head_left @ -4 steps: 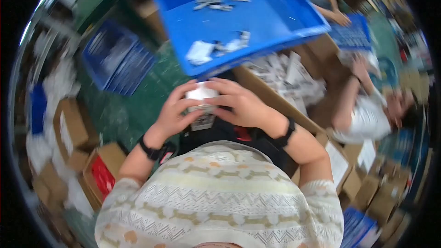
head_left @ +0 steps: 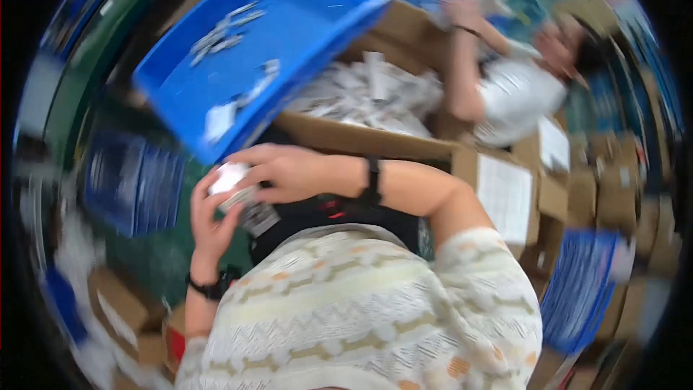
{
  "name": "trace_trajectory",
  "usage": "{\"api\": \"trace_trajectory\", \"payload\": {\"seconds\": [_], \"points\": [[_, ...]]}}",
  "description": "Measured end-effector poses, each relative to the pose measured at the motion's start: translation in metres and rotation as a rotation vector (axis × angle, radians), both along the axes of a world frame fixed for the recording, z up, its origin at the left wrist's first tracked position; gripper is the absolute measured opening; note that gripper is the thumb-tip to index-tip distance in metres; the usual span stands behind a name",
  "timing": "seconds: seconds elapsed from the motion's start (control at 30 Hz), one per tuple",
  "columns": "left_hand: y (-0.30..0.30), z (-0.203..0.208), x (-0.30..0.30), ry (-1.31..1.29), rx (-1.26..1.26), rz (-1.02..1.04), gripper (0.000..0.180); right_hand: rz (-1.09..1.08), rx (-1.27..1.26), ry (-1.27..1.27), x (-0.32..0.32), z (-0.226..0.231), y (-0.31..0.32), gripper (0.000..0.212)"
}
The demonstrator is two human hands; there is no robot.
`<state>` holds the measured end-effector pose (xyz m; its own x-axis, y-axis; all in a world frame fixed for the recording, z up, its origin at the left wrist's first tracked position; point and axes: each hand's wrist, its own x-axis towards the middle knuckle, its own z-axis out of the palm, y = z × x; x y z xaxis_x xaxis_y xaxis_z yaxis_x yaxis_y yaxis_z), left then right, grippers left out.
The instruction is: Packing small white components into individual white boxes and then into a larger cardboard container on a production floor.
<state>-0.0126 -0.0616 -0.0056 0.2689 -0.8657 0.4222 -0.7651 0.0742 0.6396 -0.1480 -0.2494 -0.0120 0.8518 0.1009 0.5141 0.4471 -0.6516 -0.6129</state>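
Between my two hands is a small white box (head_left: 229, 178), just off the near corner of a big blue plastic tray (head_left: 303, 11). My left hand (head_left: 208, 218) is closed round its left side, and my right hand (head_left: 292, 172) grips it from the right, fingers over the top. A greyish printed part (head_left: 260, 219) shows below my right fingers; blur hides whether it belongs to the box. Small silvery and white pieces (head_left: 224, 32) lie in the tray in loose groups. Nearest my hands in there is a white packet (head_left: 219, 121).
A large cardboard carton (head_left: 390, 143) full of white paper-like pieces (head_left: 361, 94) stands beyond my right arm. Across it a co-worker (head_left: 516, 94) handles something whitish. Stacked blue crates (head_left: 137, 184) stand at left, more blue crates (head_left: 581, 289) at right, near cardboard boxes (head_left: 505, 198).
My view has turned, so the tray, carton and co-worker appear shifted left. My hands still hold the white box, now farther left in view.
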Motion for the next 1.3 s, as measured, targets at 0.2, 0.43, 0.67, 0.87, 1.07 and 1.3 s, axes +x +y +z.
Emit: {"api": "trace_trajectory", "payload": {"seconds": [0.2, 0.43, 0.67, 0.87, 1.07, 1.3], "points": [[-0.046, 0.045, -0.025, -0.015, -0.005, -0.284, 0.031, -0.225, 0.298, 0.176, -0.056, 0.039, -0.018, 0.055], [-0.095, 0.065, -0.064, 0.068, -0.052, -0.376, 0.042, -0.715, 0.797, 0.360, -0.230, 0.014, -0.055, 0.057], [-0.094, 0.052, -0.052, -0.017, 0.031, -0.256, 0.042, -1.530, 1.633, -0.236, -0.467, -0.063, -0.013, 0.040], [-0.083, 0.041, -0.058, -0.011, 0.080, -0.265, 0.041, -1.806, 1.793, -0.859, -0.576, -0.128, 0.002, 0.048], [-0.057, 0.034, -0.040, 0.065, 0.169, -0.132, 0.037, -1.697, 1.663, -0.307, -0.495, -0.087, -0.069, 0.047], [-0.042, 0.035, -0.015, 0.164, 0.086, 0.130, 0.034, -1.106, 0.647, 0.668, -0.298, 0.042, -0.156, 0.039]]}}
